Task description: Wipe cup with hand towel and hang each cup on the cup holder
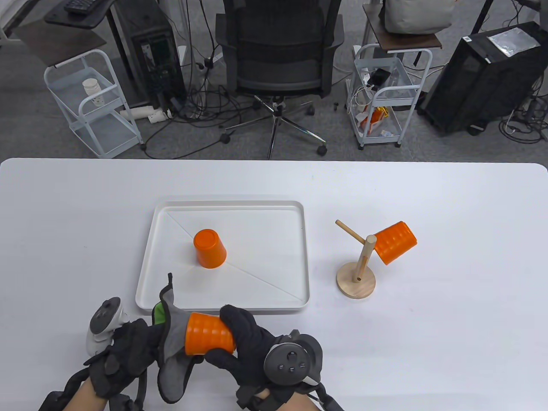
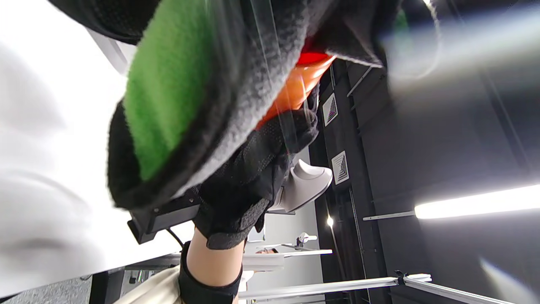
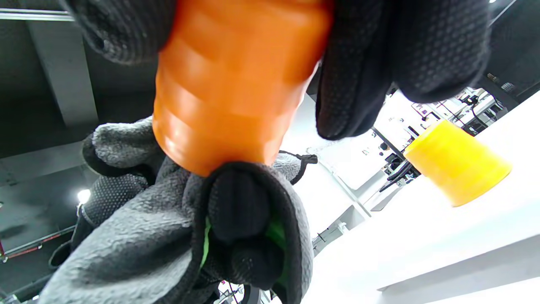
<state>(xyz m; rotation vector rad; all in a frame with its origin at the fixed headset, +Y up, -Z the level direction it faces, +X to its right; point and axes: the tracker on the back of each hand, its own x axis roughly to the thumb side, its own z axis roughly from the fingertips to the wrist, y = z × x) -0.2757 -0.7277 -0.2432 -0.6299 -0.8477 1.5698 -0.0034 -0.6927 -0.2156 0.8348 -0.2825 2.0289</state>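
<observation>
In the right wrist view only, left fingers (image 3: 238, 211) gripping towel (image 3: 126, 236) inside right-gripped cup (image 3: 236, 84).

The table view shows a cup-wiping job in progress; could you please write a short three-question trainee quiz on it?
1. True or false: the white rectangular tray holds two cups.
2. How many orange plastic cups hang on the wooden peg cup holder?
3. Which hand grips the ribbed orange cup being wiped: A left hand, B right hand?

Key: 1 false, one upside-down orange cup. 2 one. 3 B; the left holds the grey-green hand towel.
</observation>
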